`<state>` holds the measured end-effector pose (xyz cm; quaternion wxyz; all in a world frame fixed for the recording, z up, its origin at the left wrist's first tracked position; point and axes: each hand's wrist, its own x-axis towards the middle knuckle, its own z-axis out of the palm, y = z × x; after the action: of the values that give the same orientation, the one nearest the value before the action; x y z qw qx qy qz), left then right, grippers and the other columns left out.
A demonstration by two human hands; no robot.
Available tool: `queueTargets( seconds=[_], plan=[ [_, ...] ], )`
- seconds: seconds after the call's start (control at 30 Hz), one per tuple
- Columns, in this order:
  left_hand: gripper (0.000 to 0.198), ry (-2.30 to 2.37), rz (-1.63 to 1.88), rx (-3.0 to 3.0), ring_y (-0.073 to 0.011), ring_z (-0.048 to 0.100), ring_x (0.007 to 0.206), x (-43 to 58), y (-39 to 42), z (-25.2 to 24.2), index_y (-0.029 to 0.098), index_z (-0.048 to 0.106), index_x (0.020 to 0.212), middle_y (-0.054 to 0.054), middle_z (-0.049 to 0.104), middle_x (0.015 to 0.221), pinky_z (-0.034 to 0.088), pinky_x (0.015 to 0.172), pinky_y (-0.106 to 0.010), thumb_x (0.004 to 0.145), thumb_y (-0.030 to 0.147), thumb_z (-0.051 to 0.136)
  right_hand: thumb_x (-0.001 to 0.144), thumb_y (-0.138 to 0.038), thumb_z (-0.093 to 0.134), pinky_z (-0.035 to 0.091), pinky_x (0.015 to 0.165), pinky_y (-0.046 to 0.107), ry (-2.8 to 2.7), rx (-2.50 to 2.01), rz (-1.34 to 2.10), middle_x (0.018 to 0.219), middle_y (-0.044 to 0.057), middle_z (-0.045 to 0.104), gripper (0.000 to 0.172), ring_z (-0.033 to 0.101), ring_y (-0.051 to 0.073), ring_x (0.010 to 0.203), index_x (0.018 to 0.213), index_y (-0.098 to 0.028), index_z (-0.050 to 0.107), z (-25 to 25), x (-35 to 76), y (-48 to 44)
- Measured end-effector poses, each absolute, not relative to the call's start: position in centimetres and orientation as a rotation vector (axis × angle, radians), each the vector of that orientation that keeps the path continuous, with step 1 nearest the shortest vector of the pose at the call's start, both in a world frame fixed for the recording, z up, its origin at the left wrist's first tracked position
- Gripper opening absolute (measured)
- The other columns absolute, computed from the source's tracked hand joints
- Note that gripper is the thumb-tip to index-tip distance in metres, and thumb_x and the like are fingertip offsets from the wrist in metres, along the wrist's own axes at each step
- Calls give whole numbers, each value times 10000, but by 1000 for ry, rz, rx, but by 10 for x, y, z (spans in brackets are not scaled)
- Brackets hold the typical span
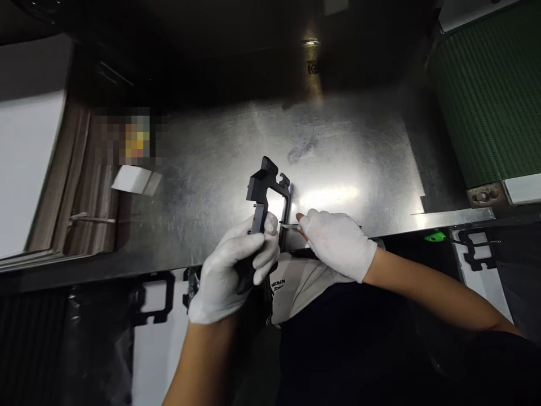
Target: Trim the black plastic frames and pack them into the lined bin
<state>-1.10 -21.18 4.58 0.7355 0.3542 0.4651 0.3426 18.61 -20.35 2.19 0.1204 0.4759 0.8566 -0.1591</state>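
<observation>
In a white glove, my left hand is closed around the lower part of a black plastic frame and holds it tilted up above the bench's front edge. The frame has a squarish opening, a hooked tab and small pegs along its side. My right hand, also gloved but with a bare fingertip showing, grips a small knife. Its thin pointed blade reaches the right bar of the frame; whether they touch I cannot tell. The knife's handle is mostly hidden in the palm.
Both hands work over a scratched metal bench. Stacked cardboard sheets and a small white box lie at left. A green ribbed belt is at right. Below the edge sit more black frames and a green-handled tool.
</observation>
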Motion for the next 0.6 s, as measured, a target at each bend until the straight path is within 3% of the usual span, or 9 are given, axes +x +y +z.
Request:
queueTargets(
  seconds=[0.27,0.6],
  plan=[
    [199,1036,787,783,-89,370,393,-6,-209,50,180,619,943,76,432,531,290,481,-270,877,363,662,1063,-10,267,562,590,308,2482,1427,-434,1044,104,675,446,692,210,752,1291,-96,641,26,179,-198],
    [210,1053,775,785,-85,368,383,-5,-208,51,182,622,938,81,419,525,283,478,-266,858,371,670,1060,-19,359,573,618,276,2541,1332,-503,1055,116,703,358,701,189,757,1289,-101,621,24,177,-203]
  ],
)
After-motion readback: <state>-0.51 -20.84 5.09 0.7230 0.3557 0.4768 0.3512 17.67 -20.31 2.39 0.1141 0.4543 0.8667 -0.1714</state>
